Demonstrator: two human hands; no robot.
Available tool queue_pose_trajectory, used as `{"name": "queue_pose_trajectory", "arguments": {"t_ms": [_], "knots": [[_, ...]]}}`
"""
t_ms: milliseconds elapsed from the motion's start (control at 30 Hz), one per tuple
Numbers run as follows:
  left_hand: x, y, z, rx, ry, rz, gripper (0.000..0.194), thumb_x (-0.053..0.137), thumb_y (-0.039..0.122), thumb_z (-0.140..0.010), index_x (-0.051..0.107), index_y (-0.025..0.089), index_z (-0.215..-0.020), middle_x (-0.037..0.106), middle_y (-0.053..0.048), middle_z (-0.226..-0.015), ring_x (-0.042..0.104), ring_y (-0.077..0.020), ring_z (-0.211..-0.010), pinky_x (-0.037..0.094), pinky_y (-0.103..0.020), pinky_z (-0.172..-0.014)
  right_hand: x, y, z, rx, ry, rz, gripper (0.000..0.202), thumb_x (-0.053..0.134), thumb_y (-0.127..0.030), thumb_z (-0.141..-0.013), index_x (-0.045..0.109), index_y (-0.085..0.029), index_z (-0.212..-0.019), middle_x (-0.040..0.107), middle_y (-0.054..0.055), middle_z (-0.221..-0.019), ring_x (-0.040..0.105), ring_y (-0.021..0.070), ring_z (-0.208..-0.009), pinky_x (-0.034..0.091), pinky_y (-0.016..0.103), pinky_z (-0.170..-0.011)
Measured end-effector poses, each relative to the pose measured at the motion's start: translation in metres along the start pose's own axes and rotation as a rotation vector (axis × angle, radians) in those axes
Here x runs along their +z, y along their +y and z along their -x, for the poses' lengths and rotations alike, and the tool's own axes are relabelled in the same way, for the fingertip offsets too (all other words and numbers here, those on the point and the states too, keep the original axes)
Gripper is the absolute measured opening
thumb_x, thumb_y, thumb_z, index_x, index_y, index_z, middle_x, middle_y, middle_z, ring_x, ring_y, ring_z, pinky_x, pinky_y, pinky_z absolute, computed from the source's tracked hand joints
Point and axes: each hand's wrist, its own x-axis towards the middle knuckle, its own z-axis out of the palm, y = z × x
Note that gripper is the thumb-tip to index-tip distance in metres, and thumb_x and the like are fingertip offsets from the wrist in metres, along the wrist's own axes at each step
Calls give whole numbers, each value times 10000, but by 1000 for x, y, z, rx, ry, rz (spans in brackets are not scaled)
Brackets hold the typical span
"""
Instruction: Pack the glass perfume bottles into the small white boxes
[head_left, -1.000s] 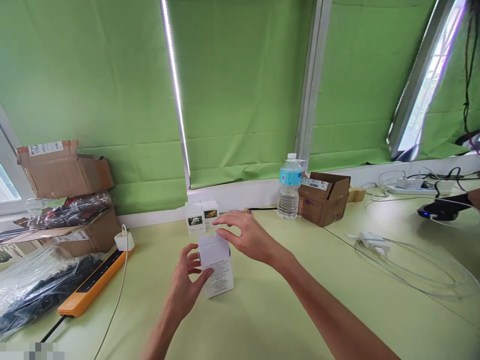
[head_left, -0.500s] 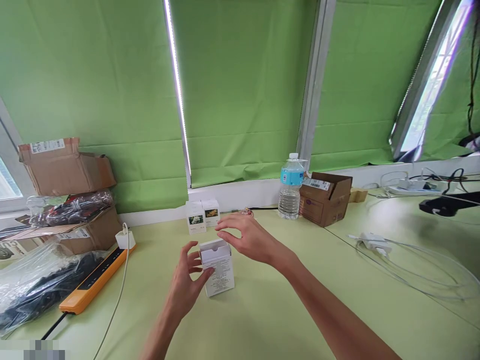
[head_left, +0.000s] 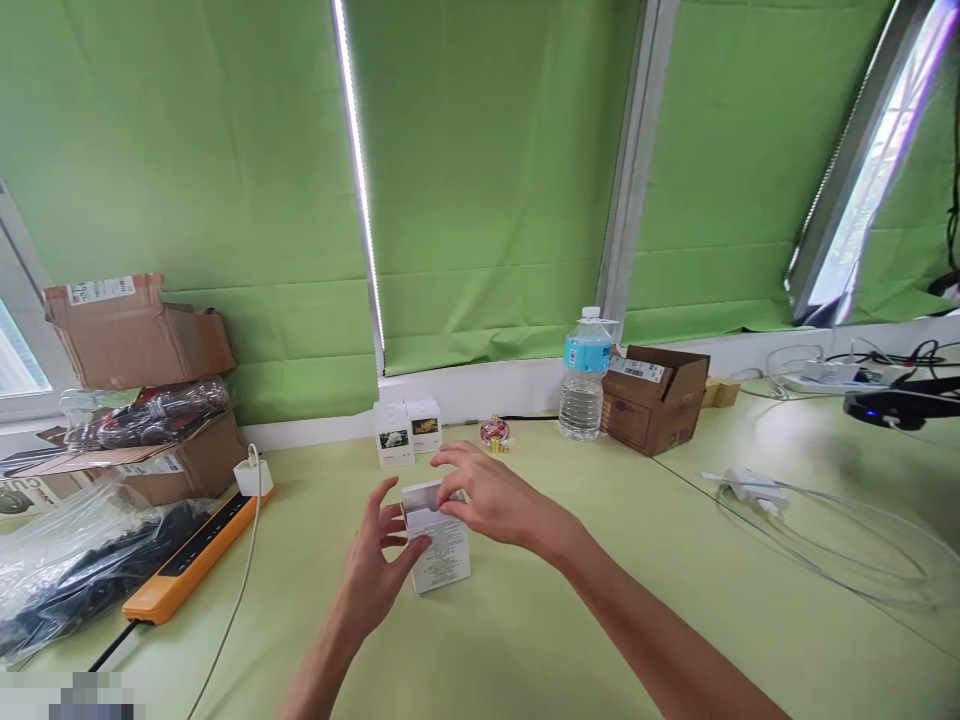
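Note:
A small white carton with rows of fine print stands upright on the table, its top flap raised. My left hand grips it from the left side, thumb on the printed front and the other fingers behind. At the carton's upper edge is my right hand, its thumb and fingers pinched at the flap; the fingertips partly cover the opening. What is inside the carton is hidden. Behind stand two white boxes with flower pictures, a nearer one and another to its right.
Toward the back are a small red-and-gold ornament, a water bottle and an open cardboard box. On the left lie an orange power strip, plastic-wrapped goods and stacked cartons. A white charger with cables rests right.
My right hand has come down from above the carton to its top flap, its fingers closing there. The red-and-gold ornament shows more fully. My left hand keeps its hold.

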Motion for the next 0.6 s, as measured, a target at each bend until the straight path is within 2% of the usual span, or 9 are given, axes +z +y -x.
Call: {"name": "queue_pose_trajectory", "arguments": {"t_ms": [133,300,400,500,600], "knots": [[0,0,1,-14,-12,0,680,632,371,-811,264,296,-1378,642,-59,-1162,650,-197,-983,522,-385,-865,1,0,2,14,-13,3,196,582,-162,-815,749,-216,-726,624,90,-1204,465,275,-1255,463,379,-925],[0,-8,1,-69,-46,-50,689,640,372,-801,281,283,-1382,651,-76,-1169,647,-213,-994,510,-386,-861,-5,-3,4,50,-11,-59,151,604,-242,-820,753,-232,-804,635,69,-1197,507,273,-1207,476,355,-891],[2,-16,1,-104,-128,-63,585,652,314,-780,408,244,-1306,675,-86,-1132,656,-228,-964,512,-386,-841,-15,0,2,69,49,-109,204,561,-319,-868,743,-227,-869,663,56,-1158,574,245,-1110,477,337,-869],[5,-22,0,-134,-203,-31,405,649,258,-761,545,221,-1151,700,-73,-1092,659,-239,-967,512,-382,-847,-28,17,0,117,149,-127,239,510,-311,-895,728,-213,-906,707,39,-1055,625,207,-975,471,329,-859],[7,-26,-1,-150,-175,-9,365,658,256,-745,575,206,-1096,706,-77,-1095,656,-250,-989,505,-393,-873,-40,50,2,260,246,-153,260,494,-317,-888,726,-200,-895,730,34,-950,642,194,-861,488,319,-811]]}}
